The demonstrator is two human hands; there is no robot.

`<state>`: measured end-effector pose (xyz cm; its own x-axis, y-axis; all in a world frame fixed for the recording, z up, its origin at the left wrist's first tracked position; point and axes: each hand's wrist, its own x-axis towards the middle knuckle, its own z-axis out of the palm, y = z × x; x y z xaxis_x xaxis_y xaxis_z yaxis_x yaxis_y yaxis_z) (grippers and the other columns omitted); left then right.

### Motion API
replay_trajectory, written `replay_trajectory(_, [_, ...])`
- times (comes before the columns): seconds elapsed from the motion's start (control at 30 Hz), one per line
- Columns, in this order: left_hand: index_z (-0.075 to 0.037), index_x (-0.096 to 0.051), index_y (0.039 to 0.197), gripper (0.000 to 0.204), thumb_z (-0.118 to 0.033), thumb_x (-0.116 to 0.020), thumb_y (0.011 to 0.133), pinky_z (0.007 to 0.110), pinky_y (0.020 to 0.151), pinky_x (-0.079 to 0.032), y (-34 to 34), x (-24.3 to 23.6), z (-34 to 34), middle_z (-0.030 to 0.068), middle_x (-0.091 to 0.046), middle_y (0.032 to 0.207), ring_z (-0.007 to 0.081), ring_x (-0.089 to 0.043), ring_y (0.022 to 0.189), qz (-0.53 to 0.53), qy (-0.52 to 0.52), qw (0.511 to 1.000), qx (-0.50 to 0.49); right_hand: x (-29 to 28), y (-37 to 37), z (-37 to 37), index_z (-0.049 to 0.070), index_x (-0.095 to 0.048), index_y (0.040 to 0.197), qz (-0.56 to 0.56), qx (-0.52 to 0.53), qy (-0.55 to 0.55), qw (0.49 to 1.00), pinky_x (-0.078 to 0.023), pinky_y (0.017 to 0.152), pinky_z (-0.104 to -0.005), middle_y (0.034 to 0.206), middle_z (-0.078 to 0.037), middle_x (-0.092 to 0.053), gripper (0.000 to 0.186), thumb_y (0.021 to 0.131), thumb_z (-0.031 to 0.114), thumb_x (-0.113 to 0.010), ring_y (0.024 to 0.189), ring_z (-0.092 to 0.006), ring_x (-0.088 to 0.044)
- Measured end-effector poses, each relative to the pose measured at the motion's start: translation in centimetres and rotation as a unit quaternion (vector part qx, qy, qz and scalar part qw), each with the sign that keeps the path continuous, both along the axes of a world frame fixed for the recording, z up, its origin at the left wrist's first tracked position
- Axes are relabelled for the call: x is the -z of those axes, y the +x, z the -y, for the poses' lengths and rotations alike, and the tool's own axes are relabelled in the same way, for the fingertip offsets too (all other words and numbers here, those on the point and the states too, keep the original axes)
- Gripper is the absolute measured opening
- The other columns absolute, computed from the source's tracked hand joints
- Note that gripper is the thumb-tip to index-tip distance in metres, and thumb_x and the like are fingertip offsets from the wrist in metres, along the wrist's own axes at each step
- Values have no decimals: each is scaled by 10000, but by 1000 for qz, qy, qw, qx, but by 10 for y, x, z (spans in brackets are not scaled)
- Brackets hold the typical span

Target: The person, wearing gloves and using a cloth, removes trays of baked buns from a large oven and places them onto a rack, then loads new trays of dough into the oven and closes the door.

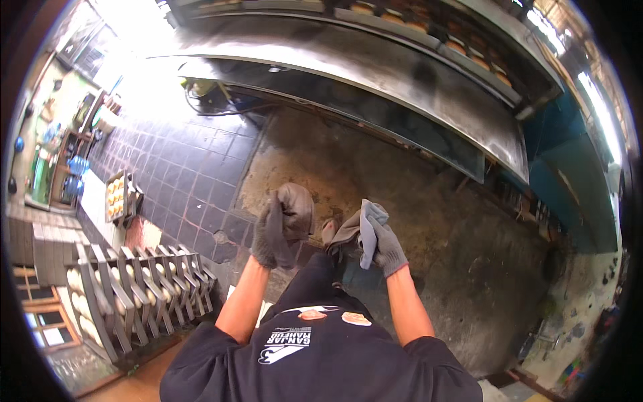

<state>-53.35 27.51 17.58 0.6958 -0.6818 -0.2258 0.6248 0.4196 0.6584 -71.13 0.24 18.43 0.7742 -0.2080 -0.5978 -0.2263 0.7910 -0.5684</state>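
My left hand point(264, 242), in a grey knitted glove, is closed on a bunched brownish-grey cloth point(295, 208). Another matching glove covers my right hand point(390, 251), which grips a folded grey cloth point(368, 224) that hangs down on its inner side. Both hands are held apart in front of my body, above the floor. The cloths hide most of the fingertips.
Ahead runs a long metal ledge point(402, 80) of an oven-like unit, with rows of browned buns point(455, 45) on trays above it. At lower left, slanted metal trays of pale dough pieces point(130, 295) are stacked. Beyond them stands a tray of golden buns point(115, 199).
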Motion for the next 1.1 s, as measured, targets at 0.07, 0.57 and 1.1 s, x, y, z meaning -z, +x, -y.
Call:
replay_trajectory(0.07, [-54,-560,1370,497,-456,-492,1086,329,931,-550,12,-41,-39,55,-626,1223,161,-625,1086,145,75,978,-130,-61,17,-34,83,-553,1429,43,2,-39,998,-571,799,-282,1175,-31,-685,426,1058,283,-610,940,-133,-671])
replay_trajectory(0.57, [-87,-572,1427,594,-329,-718,905,445,1164,-366,98,-236,-274,123,-606,1390,299,-552,1299,548,513,639,-169,-90,269,-226,31,-598,1317,345,-203,-332,854,-526,951,-300,1226,-58,-628,309,1020,117,-602,1115,-180,-606])
replay_trajectory(1.1, [-105,-710,1089,456,-484,-726,836,448,918,-378,491,-325,-239,81,-680,1058,312,-562,968,775,420,381,-280,-204,679,-186,-21,-610,1106,478,-142,-20,867,-587,722,-257,950,-74,-674,391,981,350,-626,842,-157,-677])
